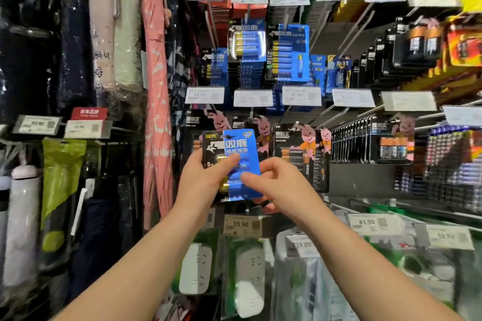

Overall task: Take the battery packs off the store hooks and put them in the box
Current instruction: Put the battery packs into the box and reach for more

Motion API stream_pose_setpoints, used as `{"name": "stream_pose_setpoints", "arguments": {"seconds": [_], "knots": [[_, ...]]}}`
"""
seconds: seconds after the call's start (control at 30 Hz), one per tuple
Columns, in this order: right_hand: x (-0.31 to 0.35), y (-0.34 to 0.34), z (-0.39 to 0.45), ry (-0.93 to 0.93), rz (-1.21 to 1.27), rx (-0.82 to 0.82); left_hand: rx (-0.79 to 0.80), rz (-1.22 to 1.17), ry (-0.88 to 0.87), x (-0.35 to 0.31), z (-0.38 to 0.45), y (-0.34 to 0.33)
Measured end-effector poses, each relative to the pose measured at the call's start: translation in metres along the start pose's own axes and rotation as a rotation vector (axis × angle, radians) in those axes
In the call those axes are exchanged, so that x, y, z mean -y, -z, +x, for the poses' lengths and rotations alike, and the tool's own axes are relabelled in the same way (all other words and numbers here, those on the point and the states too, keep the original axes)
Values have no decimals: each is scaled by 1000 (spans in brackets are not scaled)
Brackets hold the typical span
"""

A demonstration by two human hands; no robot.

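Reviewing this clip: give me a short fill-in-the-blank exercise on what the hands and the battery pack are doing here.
1. The blue battery pack is held by ____ hands.
2. The left hand lays its ____ across the pack's front.
3. The right hand holds the pack's ____ edge.
4. The price tag just below the pack reads ____.

Missing words: both; thumb; right; 55.90
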State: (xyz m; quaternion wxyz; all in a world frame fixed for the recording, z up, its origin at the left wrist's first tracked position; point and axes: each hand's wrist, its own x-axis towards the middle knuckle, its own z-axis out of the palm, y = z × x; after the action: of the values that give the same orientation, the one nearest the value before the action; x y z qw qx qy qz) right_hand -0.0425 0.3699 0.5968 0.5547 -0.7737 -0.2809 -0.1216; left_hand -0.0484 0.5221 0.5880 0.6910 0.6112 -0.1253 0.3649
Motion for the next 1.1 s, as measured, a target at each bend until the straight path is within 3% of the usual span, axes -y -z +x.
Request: {"name": "stream_pose_setpoints", "arguments": {"seconds": [0.27, 0.47, 0.77, 1.1], "knots": [[30, 32, 29, 119, -57, -89, 84, -83, -13, -34, 30, -23], [72, 55, 77, 172, 108, -115, 87, -13, -148, -75, 80, -30], [135, 74, 152, 150, 286, -148, -125, -89, -184, -114, 162, -30], [149, 68, 205, 132, 276, -288, -105, -60, -228, -107, 210, 5]]}}
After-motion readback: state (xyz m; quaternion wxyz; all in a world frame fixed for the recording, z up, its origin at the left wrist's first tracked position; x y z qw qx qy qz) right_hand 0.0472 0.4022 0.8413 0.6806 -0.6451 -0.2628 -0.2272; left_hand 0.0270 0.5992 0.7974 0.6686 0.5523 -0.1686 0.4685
